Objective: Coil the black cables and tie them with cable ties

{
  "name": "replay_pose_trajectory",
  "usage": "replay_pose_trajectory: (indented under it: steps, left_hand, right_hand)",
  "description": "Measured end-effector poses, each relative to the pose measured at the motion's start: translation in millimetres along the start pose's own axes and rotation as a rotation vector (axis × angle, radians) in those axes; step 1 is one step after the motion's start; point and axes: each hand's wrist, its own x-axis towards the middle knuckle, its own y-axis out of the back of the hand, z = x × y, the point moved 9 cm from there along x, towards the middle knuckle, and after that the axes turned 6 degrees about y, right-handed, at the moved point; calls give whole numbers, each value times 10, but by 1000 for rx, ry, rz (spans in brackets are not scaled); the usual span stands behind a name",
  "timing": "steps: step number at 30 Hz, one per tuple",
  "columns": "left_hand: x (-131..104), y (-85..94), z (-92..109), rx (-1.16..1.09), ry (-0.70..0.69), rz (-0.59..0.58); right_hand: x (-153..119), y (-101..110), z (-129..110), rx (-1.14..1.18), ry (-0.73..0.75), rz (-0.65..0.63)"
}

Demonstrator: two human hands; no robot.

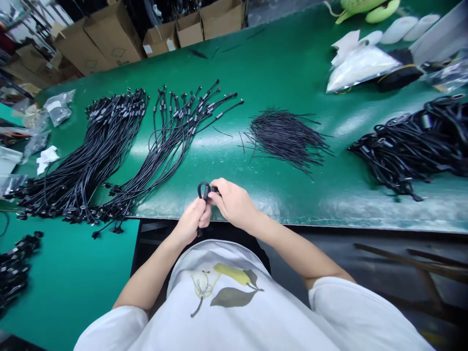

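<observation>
A coiled black cable (204,188) is held near the table's front edge. My left hand (193,218) is closed around its lower part, and a dark end sticks out below the fingers. At the cable's upper right, my right hand (230,201) pinches a part of it with bent fingers. Left of my hands lie loose black cables (171,141) with small plugs, beside a larger bundle of similar cables (106,146). Beyond my right hand is a pile of thin black ties (288,139).
At the right lies a heap of coiled black cables (413,146) on the green table (219,151). White plastic bags (361,66) sit at the back right. Cardboard boxes (109,39) stand behind the table. More black cables (16,268) lie on a lower green surface at the left.
</observation>
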Motion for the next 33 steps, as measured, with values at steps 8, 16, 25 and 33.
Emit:
replay_pose_trajectory:
  steps: [8,16,25,33]
  left_hand:
    - [-94,-201,-133,279,197,-248]
    - [-35,-288,-300,280,215,-222]
    - [-49,-200,-387,316,189,-41]
    - [93,-25,-357,179,152,281]
  right_hand:
    - [-34,104,37,257,1,-75]
    - [-199,71,153,704,-67,8]
    - [-268,72,494,780,-278,176]
    - [-545,-395,646,1435,-705,480]
